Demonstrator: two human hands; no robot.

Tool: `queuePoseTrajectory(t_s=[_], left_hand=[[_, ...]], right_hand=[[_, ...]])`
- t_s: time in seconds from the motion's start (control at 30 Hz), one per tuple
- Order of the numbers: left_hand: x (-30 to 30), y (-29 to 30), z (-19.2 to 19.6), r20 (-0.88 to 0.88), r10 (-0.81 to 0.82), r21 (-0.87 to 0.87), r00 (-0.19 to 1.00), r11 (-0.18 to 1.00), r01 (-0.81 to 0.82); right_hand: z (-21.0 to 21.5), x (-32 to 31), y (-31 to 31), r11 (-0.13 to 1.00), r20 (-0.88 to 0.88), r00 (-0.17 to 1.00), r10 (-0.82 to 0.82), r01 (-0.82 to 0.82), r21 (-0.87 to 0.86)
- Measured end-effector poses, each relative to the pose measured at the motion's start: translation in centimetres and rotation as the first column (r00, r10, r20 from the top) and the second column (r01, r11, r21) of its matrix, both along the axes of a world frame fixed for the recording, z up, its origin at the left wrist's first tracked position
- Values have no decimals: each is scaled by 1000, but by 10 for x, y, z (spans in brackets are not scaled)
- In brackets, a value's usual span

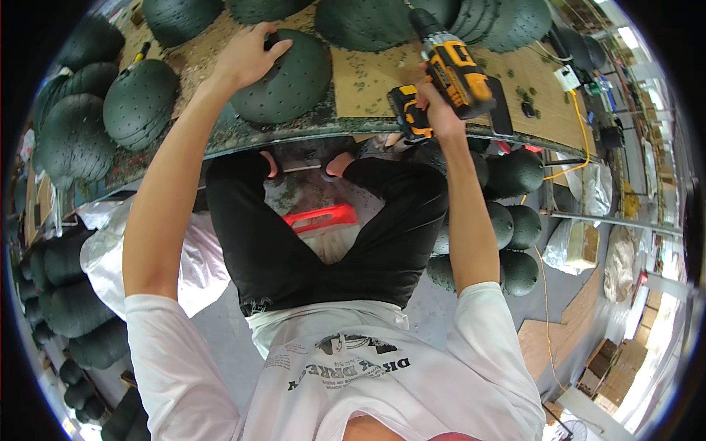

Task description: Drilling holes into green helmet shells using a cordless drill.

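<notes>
On the workbench ahead, my left hand [248,57] is closed at the far left edge of a dark green dome [290,84] dotted with small holes. A small dark patch shows between its thumb and fingers; I cannot make out what it is. To the right, my right hand [439,110] is wrapped around the grip of a yellow and black cordless drill [454,70]. The drill's chuck points away from me, towards large green domes [368,22] at the back. Its bit is barely visible, and whether it touches a dome I cannot tell.
Green shavings litter the board [375,81] on the bench. A flat black object [501,106] lies beside the drill. More perforated domes [141,103] crowd the left side, and others are stacked below. A yellow cable [585,128] hangs at the right; a red plastic piece [323,216] is between my legs.
</notes>
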State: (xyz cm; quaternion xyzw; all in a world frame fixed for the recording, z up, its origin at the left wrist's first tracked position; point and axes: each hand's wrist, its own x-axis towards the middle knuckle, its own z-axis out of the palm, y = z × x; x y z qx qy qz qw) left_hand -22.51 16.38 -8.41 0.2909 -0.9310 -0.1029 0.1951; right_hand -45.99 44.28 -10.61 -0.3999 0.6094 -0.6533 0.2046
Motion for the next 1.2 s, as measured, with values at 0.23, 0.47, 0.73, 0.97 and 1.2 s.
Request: queuePoseTrajectory(t_s=[0.23,0.47,0.73,0.97,1.2], left_hand=[[0,17,-3,-19,105,-41,994,994,-106],[-3,29,-19,-128,174,-136,976,972,-191],[-7,39,-28,-265,221,-174,939,947,-272],[-6,43,-27,-314,215,-198,925,938,-285],[-5,45,-24,-326,214,-187,921,940,-285]], right_hand=[[3,0,3,1000,-39,999,2,-2,3],[5,2,4,1000,-36,999,26,-26,-5],[-6,-8,1,992,-8,997,81,-82,-98],[-1,7,-27,984,154,972,179,-179,-19],[-4,1,-28,976,-41,977,208,-205,68]])
